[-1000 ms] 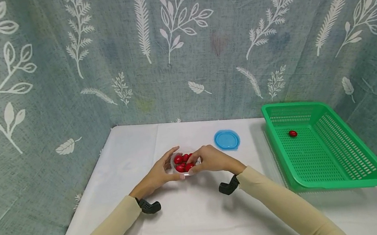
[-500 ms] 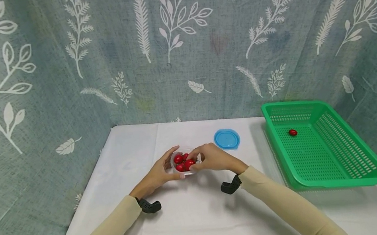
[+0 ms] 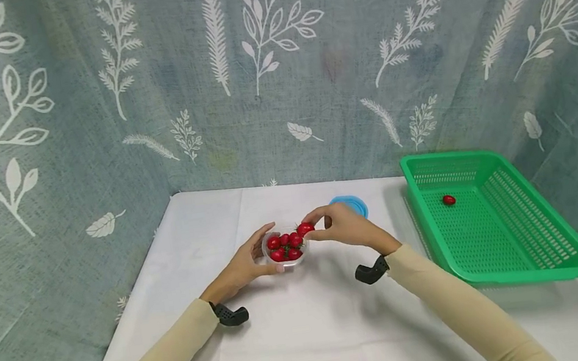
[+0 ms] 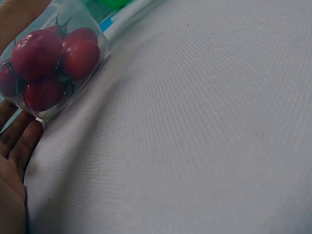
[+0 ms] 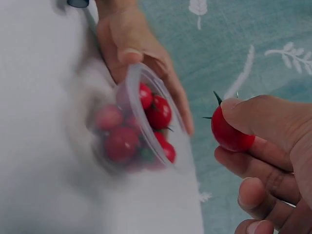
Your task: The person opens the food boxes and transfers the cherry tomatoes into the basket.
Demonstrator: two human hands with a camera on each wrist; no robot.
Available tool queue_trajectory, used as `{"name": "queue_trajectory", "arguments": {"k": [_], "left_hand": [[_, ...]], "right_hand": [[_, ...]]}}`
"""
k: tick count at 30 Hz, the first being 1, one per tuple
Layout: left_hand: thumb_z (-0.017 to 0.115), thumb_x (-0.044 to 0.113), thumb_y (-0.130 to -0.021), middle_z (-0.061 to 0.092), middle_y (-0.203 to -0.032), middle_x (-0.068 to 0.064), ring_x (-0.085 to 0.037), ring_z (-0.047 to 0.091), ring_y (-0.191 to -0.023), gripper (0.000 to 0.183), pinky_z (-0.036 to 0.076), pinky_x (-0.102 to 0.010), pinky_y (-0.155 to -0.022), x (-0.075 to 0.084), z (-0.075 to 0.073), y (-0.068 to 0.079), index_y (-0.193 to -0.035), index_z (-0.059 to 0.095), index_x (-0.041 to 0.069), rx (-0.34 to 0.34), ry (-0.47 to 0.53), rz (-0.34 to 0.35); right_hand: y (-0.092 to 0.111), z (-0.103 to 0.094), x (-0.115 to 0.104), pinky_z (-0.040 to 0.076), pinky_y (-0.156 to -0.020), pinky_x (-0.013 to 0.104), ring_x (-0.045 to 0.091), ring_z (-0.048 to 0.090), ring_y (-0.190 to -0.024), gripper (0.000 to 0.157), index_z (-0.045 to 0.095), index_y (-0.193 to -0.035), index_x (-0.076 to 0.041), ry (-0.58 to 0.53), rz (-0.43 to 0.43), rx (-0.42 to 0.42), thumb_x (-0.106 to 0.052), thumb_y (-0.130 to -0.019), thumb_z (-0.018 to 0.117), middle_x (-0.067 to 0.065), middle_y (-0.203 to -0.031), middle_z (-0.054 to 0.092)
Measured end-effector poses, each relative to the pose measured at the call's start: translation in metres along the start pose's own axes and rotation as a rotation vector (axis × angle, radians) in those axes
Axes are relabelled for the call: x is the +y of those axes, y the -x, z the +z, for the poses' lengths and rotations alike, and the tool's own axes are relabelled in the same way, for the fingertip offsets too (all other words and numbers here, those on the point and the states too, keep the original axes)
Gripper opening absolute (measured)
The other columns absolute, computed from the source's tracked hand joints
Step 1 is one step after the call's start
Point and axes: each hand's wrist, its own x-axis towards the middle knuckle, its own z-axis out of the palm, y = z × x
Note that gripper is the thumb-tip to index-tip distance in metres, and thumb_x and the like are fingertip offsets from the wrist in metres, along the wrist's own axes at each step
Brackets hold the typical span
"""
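Note:
In the head view, my left hand (image 3: pixel 242 266) curves round the left side of a clear plastic tub (image 3: pixel 291 263), thumb in front and fingers behind. Several red cherry tomatoes (image 4: pixel 36 54) with green stems fill the tub, seen through its wall in the left wrist view. Just above the tub's right rim, my right hand (image 3: pixel 344 225) pinches one cherry tomato (image 5: pixel 231 131) between thumb and fingers. Its pointed green sepals face the tub in the right wrist view.
A blue lid (image 3: pixel 352 203) lies behind my right hand, partly covered by it. To the right stands a green perforated basket (image 3: pixel 497 243) with one cherry tomato (image 3: pixel 449 200) in it. A leaf-patterned curtain (image 3: pixel 280 114) hangs along the table's back and sides.
My right hand has come up out of the tub and moved right, lifting a cherry tomato over the rim. The left hand has stayed at the tub.

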Motion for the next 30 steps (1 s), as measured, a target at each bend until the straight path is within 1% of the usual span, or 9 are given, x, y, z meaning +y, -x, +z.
{"name": "queue_trajectory", "arguments": {"k": [3, 6, 12, 14, 18, 23, 26, 30], "left_hand": [[0.093, 0.033, -0.077, 0.034, -0.164, 0.002, -0.033, 0.033, -0.149, 0.107, 0.027, -0.057, -0.120, 0.000, 0.000, -0.001, -0.163, 0.029, 0.033, 0.010, -0.005, 0.003], [0.094, 0.031, -0.077, 0.032, -0.165, 0.002, -0.034, 0.032, -0.149, 0.107, 0.026, -0.057, -0.121, 0.000, -0.001, -0.001, -0.163, 0.030, 0.032, 0.010, 0.008, 0.008], [0.093, 0.030, -0.078, 0.028, -0.167, -0.002, -0.036, 0.033, -0.148, 0.107, 0.027, -0.059, -0.120, 0.000, 0.000, 0.000, -0.164, 0.028, 0.030, -0.001, 0.020, 0.005], [0.093, 0.031, -0.078, 0.028, -0.167, -0.002, -0.036, 0.033, -0.148, 0.107, 0.027, -0.059, -0.120, 0.001, 0.000, 0.000, -0.164, 0.028, 0.031, -0.003, 0.016, 0.005], [0.093, 0.032, -0.078, 0.029, -0.166, 0.001, -0.034, 0.032, -0.150, 0.106, 0.026, -0.057, -0.121, 0.001, 0.001, 0.001, -0.163, 0.028, 0.033, -0.006, 0.018, 0.009], [0.092, 0.031, -0.079, 0.029, -0.166, 0.003, -0.033, 0.032, -0.150, 0.104, 0.025, -0.057, -0.121, 0.001, 0.001, 0.002, -0.163, 0.030, 0.032, -0.003, 0.022, 0.016], [0.092, 0.030, -0.080, 0.030, -0.166, 0.003, -0.034, 0.032, -0.150, 0.104, 0.025, -0.058, -0.121, 0.003, 0.001, 0.003, -0.163, 0.029, 0.032, -0.002, 0.026, 0.013], [0.092, 0.031, -0.079, 0.031, -0.166, 0.001, -0.034, 0.032, -0.149, 0.105, 0.025, -0.058, -0.121, 0.003, 0.001, 0.004, -0.163, 0.028, 0.031, -0.010, 0.032, 0.008]], "right_hand": [[0.004, -0.013, 0.000, 0.043, -0.054, 0.028, 0.016, 0.055, -0.066, 0.029, 0.077, -0.117, -0.022, 0.021, 0.032, 0.027, -0.036, -0.092, 0.080, -0.012, -0.102, 0.073], [0.009, -0.025, 0.002, 0.046, -0.056, 0.031, 0.018, 0.058, -0.068, 0.028, 0.077, -0.115, -0.026, 0.028, 0.048, 0.061, -0.039, -0.091, 0.080, -0.013, -0.100, 0.072], [0.019, -0.047, 0.010, 0.046, -0.055, 0.034, 0.020, 0.058, -0.071, 0.027, 0.076, -0.116, -0.029, 0.020, 0.063, 0.134, -0.042, -0.092, 0.079, -0.010, -0.102, 0.072], [0.024, -0.054, 0.012, 0.046, -0.055, 0.035, 0.020, 0.058, -0.073, 0.028, 0.076, -0.117, -0.029, 0.018, 0.073, 0.157, -0.041, -0.092, 0.078, -0.008, -0.103, 0.072], [0.033, -0.068, 0.019, 0.045, -0.055, 0.035, 0.022, 0.057, -0.075, 0.028, 0.076, -0.118, -0.027, 0.026, 0.086, 0.195, -0.038, -0.093, 0.079, -0.004, -0.107, 0.072], [0.046, -0.084, 0.027, 0.044, -0.054, 0.035, 0.023, 0.057, -0.074, 0.032, 0.076, -0.122, -0.018, 0.046, 0.109, 0.226, -0.031, -0.093, 0.079, 0.003, -0.111, 0.072], [0.056, -0.094, 0.031, 0.043, -0.055, 0.035, 0.024, 0.057, -0.075, 0.035, 0.074, -0.125, -0.016, 0.055, 0.145, 0.236, -0.030, -0.094, 0.079, 0.005, -0.113, 0.071], [0.071, -0.107, 0.040, 0.044, -0.057, 0.036, 0.025, 0.058, -0.079, 0.038, 0.072, -0.127, -0.018, 0.064, 0.210, 0.245, -0.036, -0.094, 0.077, 0.005, -0.113, 0.068]]}}
